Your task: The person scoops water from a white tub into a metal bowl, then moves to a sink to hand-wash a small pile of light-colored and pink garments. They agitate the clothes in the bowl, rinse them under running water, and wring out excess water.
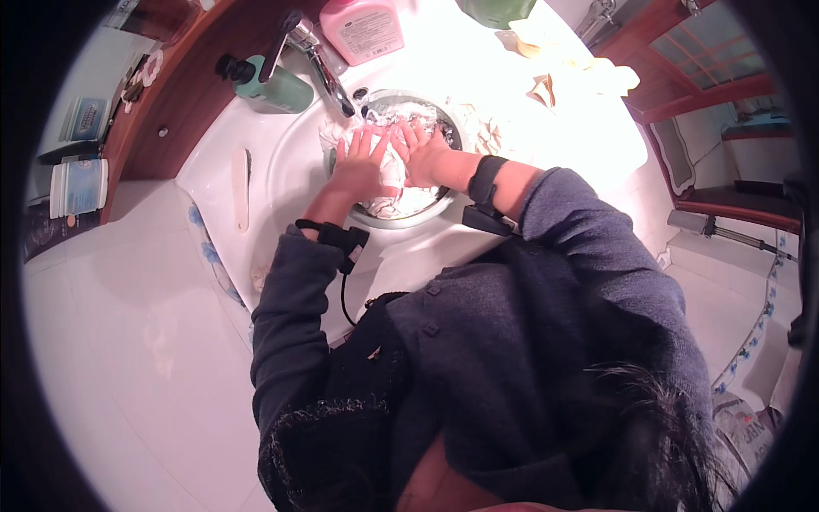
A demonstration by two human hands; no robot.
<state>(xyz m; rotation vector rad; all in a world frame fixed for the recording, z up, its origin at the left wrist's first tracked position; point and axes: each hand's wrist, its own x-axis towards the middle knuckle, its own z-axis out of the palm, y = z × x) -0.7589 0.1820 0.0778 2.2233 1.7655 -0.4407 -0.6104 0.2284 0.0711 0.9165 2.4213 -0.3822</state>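
A round basin (409, 223) sits in the white sink (285, 144), with wet white cloth (389, 203) bunched inside it. Glinting water shows along the basin's far and right sides. Fingers spread, my left hand (363, 168) presses flat on the cloth from the left. Close beside it, my right hand (423, 157) lies on the cloth too, its fingers apart and pointing away from me. Part of the cloth bulges over the basin's far left rim, below the spout of the chrome faucet (327, 77). What lies under my palms is hidden.
Behind the basin stand a green pump bottle (275, 86), a pink bottle (363, 31) and another green container (499, 9). A pale, long-handled object (240, 192) lies on the sink's left ledge. Crumpled light cloth (486, 131) lies right of the basin, in glare.
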